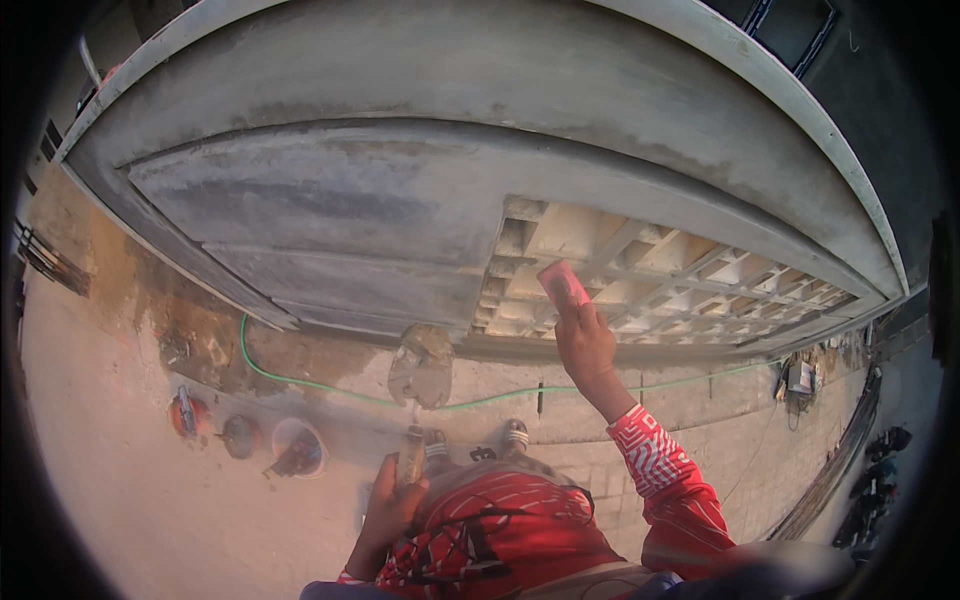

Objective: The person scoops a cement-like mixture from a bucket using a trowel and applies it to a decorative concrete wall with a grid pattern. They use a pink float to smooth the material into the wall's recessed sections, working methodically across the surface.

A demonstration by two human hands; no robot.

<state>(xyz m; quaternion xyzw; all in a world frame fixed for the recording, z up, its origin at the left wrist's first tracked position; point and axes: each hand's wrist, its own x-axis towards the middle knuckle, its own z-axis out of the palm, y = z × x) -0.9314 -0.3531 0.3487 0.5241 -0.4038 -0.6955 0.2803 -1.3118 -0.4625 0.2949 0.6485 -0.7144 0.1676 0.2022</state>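
My right hand (585,350) grips a pink block (560,280) at the lattice (675,290) of pale square recesses in a grey cement panel (330,200). Whether the block touches the lattice I cannot tell. Down near my waist, my left hand (395,500) is closed on the handle of a trowel (420,365), whose broad blade is coated with grey material. The panel has a raised frame and long grooves on its left part. My sandalled feet (515,435) show below it on the pale ground.
A green hose (300,380) runs along the panel's foot. At left stand a red container (188,410), a dark pot (240,437), a pale bucket (298,448) and some rods (50,255). At right lie rubble (800,375), long planks (840,440) and dark objects (875,470) I cannot make out.
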